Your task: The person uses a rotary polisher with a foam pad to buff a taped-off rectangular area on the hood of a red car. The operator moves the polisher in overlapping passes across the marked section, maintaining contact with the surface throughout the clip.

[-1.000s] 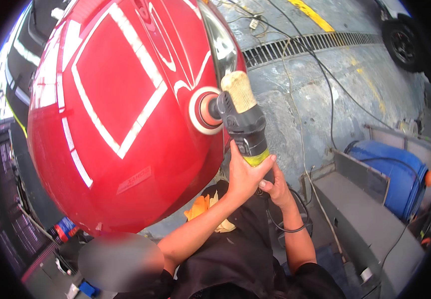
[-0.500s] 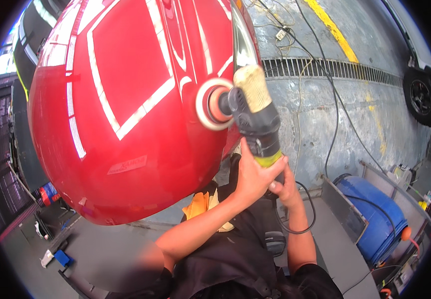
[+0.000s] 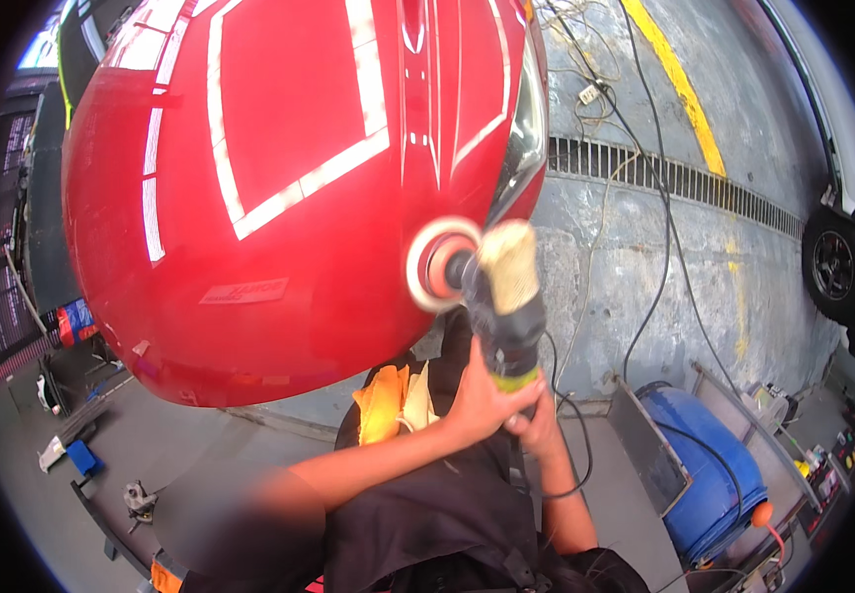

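My left hand (image 3: 487, 403) is wrapped round the black and lime-green body of a power polisher (image 3: 509, 331). My right hand (image 3: 540, 423) grips the same tool lower down, close against the left. A cream cover sits over the top of the polisher's head. Its round pad (image 3: 439, 265), with a pale rim and an orange backing, is against the glossy red car body (image 3: 289, 217) near the corner below the headlight (image 3: 526, 133). A power cord (image 3: 585, 435) loops beside my right forearm.
A yellow cloth (image 3: 382, 403) and a cream cloth (image 3: 419, 397) hang at my waist. On the right lies a blue barrel (image 3: 704, 474) beside metal panels. Cables (image 3: 666, 198) cross the floor over a drain grate (image 3: 664, 181). Another vehicle's wheel (image 3: 835, 265) stands far right.
Both hands have brought the polisher nearer to me, shifting its pad along the red body away from the headlight. The whole view has shifted as well. The grip is unchanged.
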Tool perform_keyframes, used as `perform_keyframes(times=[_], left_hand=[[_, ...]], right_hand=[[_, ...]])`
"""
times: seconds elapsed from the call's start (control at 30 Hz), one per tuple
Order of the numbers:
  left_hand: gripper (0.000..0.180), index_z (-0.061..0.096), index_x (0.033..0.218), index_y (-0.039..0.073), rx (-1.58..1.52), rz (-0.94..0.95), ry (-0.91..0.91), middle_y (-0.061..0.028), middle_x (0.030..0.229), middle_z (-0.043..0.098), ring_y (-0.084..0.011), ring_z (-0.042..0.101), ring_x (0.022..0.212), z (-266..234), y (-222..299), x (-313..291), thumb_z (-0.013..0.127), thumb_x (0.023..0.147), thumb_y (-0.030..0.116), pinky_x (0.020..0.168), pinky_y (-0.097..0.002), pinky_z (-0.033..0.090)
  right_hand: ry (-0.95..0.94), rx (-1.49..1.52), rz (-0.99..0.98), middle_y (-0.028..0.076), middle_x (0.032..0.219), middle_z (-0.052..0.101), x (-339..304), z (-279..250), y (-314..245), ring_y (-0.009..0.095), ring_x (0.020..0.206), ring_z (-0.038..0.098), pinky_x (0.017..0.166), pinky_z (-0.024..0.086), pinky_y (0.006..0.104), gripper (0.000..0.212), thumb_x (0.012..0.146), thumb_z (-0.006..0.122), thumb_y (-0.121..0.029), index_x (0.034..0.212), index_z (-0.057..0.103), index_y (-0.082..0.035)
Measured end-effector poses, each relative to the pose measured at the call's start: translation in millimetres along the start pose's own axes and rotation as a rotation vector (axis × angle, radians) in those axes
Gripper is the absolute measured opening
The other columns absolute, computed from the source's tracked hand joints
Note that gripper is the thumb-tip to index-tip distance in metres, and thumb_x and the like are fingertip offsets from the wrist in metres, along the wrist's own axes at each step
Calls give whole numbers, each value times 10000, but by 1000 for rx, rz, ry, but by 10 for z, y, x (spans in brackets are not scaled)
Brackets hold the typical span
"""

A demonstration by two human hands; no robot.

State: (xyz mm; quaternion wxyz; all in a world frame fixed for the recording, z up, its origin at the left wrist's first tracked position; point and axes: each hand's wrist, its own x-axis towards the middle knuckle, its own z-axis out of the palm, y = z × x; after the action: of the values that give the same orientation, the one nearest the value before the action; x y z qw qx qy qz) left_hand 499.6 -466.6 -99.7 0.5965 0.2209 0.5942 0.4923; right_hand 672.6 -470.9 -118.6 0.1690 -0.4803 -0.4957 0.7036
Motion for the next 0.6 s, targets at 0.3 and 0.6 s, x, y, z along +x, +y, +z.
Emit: perform_keyframes(times=[0.3,0.6], left_hand=[[824,413,1429,-58,-79,126,94,-161,1176,724,-231,711,1072,43,615,596,917,844,230,978,-394,560],[831,400,1440,-42,-16,75,188,-197,1188,728,-293,730,1096,82,663,267,916,842,218,999,-430,559]], right_hand=[[-45,11,-12,206,1522,574,715,-182,-693,323,1427,544,1211,402,435,1124,848,814,-587,1645,351,56],[-69,-116,-22,190,1528,553,496,-223,-568,305,1446,515,1235,362,436,1088,832,807,-584,1615,388,44]])
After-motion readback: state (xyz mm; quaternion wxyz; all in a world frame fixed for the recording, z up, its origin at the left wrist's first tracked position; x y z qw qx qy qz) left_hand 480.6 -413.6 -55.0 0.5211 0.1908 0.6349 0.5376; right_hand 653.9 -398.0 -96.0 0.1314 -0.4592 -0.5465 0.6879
